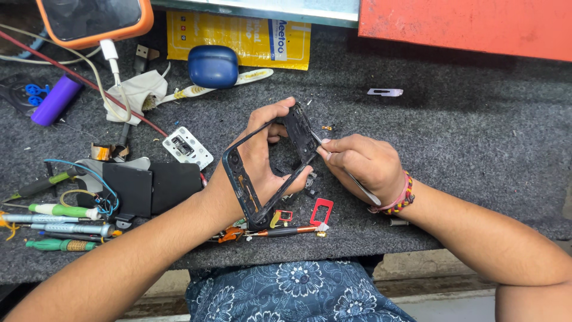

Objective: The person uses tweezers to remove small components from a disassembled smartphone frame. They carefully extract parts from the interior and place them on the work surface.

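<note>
The phone frame (262, 173), a black stripped middle housing with its centre open, sits tilted above the worktop (465, 137) in my left hand (262, 158), whose fingers (280, 110) are clenched round its top edge and back, with a fingertip pressing up under the lower rail. The fingers of my right hand (363, 164) are pinched on a thin metal tool (342, 170), seemingly tweezers, its tip touching the inner part of the frame near the top corner. By my reckoning the teardown is well along: screen and board are out of the frame, and only small pieces near that corner seem left to lift. Just below the frame lie a red bracket (322, 211), a small screwdriver (286, 231) and bits of flex. Further left are two dark plates (152, 188), a row of screwdrivers (59, 220) and a white module (187, 147); beyond, a blue earbud case (213, 65) and a phone in an orange case (95, 21) on charge.
</note>
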